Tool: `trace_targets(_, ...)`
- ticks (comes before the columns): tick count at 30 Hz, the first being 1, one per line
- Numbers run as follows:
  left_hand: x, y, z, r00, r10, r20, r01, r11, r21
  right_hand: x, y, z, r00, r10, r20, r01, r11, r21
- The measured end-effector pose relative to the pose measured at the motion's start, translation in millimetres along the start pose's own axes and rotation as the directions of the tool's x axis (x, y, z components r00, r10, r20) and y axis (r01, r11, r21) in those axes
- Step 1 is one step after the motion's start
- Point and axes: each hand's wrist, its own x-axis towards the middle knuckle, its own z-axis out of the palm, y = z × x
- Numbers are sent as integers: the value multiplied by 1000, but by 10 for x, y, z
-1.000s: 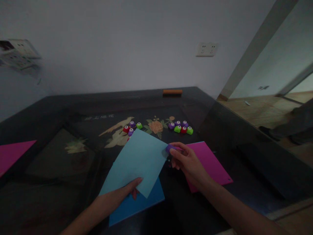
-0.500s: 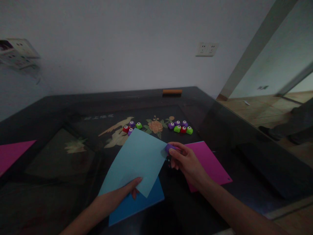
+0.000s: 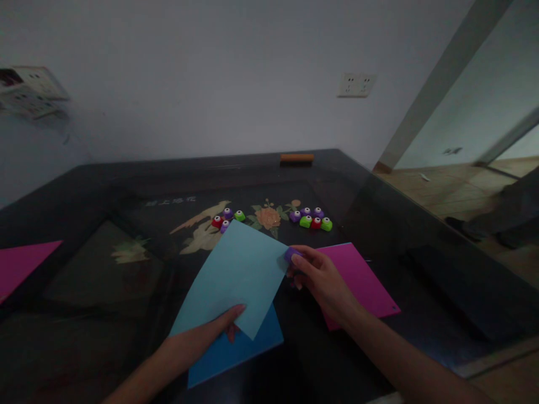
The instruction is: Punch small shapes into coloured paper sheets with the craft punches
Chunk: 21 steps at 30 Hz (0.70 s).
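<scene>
My left hand [image 3: 231, 324] grips the lower edge of a light blue sheet [image 3: 240, 275], thumb on top. The sheet is tilted above a darker blue sheet [image 3: 240, 350] on the table. In my right hand [image 3: 315, 275] a small purple piece [image 3: 291, 255] is pinched at the light sheet's right corner; the fingertips behind it are partly hidden. Under my right forearm lies a bright pink sheet [image 3: 357, 280]. Beyond the light sheet sit small eyed pieces: a left group with a red one [image 3: 217, 221] and a right group with a green one [image 3: 326, 224].
The dark glossy table [image 3: 202, 174] has a flower and bird pattern. An orange-brown bar [image 3: 297, 158] lies at its back edge, another pink sheet [image 3: 25, 264] at far left, and a dark flat object [image 3: 458, 292] at right. A person's legs [image 3: 505, 213] show beyond the table.
The fingers of my right hand have shifted slightly around the purple piece. My left hand and the sheets look unmoved.
</scene>
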Motion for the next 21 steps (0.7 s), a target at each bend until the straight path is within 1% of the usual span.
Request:
trace_targets(4, 8, -33, -7, 1000, 13, -7, -13, 1000, 28, -7, -8, 5, 1000, -5, -3, 5, 1000, 3)
trace_targets(9, 11, -53, -8, 999, 45, 16, -46, 998, 49, -4, -6, 9, 1000, 7, -12, -7, 1000, 16)
trace_targets(14, -11, 35, 2, 999, -43, -9, 43, 999, -7, 3, -6, 20, 1000, -5, -15, 5, 999, 38)
trace_targets(17, -23, 81, -4, 1000, -20, -3, 20, 1000, -24, -3, -16, 32, 999, -9, -31, 11, 999, 48)
trace_targets(21, -28, 85, -11, 1000, 7, -4, -7, 1000, -27, -6, -16, 32, 999, -12, -42, 15, 998, 55)
